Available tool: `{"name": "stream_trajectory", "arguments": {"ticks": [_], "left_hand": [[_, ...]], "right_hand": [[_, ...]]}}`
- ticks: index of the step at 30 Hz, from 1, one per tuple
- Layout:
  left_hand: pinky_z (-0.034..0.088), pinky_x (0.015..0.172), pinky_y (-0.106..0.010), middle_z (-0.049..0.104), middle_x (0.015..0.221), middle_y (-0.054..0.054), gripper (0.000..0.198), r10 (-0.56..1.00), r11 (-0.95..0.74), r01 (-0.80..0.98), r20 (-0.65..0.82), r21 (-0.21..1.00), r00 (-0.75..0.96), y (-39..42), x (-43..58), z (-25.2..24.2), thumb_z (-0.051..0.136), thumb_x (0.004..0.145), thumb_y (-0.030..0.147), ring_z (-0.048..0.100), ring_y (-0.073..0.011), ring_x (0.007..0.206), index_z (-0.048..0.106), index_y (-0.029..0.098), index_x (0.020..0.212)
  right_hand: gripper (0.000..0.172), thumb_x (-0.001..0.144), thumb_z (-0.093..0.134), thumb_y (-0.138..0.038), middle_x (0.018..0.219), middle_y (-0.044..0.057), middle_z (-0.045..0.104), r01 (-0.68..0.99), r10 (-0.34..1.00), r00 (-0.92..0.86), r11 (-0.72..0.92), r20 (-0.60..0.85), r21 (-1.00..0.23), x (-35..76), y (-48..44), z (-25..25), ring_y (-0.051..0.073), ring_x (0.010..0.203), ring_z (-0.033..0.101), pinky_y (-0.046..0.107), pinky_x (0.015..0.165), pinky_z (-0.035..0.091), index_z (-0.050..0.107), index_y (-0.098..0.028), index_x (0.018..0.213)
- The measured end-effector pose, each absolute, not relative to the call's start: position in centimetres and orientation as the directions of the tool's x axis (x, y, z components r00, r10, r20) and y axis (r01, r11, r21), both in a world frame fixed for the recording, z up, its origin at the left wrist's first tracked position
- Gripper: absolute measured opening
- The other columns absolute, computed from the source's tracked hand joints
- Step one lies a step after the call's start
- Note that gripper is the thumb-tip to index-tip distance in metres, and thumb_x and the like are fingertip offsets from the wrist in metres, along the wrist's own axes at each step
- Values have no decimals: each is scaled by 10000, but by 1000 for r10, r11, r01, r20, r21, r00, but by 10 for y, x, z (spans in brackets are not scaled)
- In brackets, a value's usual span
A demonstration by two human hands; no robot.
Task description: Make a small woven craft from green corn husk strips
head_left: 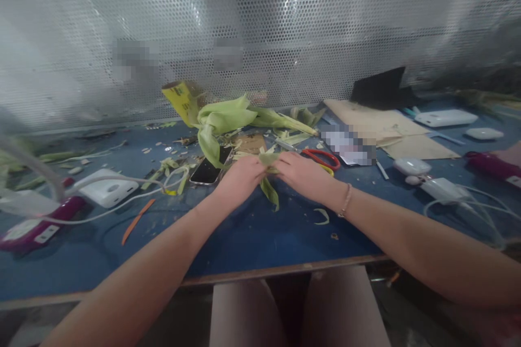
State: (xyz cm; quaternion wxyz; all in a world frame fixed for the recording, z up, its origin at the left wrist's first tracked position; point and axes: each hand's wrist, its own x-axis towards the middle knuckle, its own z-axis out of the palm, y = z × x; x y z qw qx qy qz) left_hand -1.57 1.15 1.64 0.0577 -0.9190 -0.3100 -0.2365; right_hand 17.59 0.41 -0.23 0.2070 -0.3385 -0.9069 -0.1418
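My left hand (244, 174) and my right hand (301, 174) meet over the middle of the table, both closed. Between their fingertips is a green strip of corn husk (269, 194), its lower end hanging toward me. Just behind lies a large bundle of corn husks (228, 116) with a stalk pointing right. Scissors (323, 157) with red handles rest beyond my right hand. A dark-screened phone (207, 169) lies by my left hand, partly under a husk leaf. The fingertips are partly hidden.
Husk scraps litter the blue table (252, 244). Left are a white charger (108, 187) with cables, a purple device (52, 222) and an orange strip (138, 221). A yellow tube (179, 102) leans near the perforated wall. Cardboard (378, 124) and a white adapter (443, 191) are right.
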Motion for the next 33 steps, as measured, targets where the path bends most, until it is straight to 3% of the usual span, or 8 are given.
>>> {"name": "stream_trajectory", "arguments": {"ticks": [7,11,16,21,27,33], "left_hand": [[433,722,-318,576,789,-64,257,543,-756,648,462,-95,701,13,-17,13,422,919,254,522,-182,776,621,138,803],[435,751,-336,536,818,-61,245,569,-719,678,430,-152,701,13,-18,13,432,913,259,500,-189,797,611,141,793],[443,808,-343,568,889,-76,164,574,-720,677,414,-155,706,11,-18,15,461,898,229,533,-205,882,582,133,955],[454,790,-353,597,895,-79,131,570,-700,666,360,-259,739,7,-18,20,510,869,227,554,-227,879,571,131,934],[459,773,-354,616,908,-81,148,538,-679,642,354,-357,765,5,-20,20,445,894,190,570,-229,890,578,138,933],[463,782,-350,603,864,-91,196,550,-692,646,345,-321,761,6,-21,18,398,905,160,577,-223,871,588,120,931]], "right_hand": [[186,907,419,-94,929,105,538,713,573,-693,634,438,298,176,0,2,216,867,526,300,656,457,582,-110,997],[173,925,424,-150,927,108,519,711,568,-690,649,449,272,176,3,1,210,839,507,311,676,446,594,-122,916],[148,916,469,-191,905,95,506,715,571,-682,651,458,253,176,9,-6,199,801,494,320,701,445,591,-115,882],[183,928,451,-212,892,84,504,714,590,-673,675,446,187,177,13,-9,183,765,497,310,683,442,594,-115,868],[180,929,451,-225,896,90,523,716,592,-669,676,448,175,176,11,-4,203,816,517,332,729,445,589,-109,928],[174,914,453,-163,958,92,562,701,542,-685,673,486,238,176,5,4,233,919,514,369,821,428,566,-123,1040]]}}
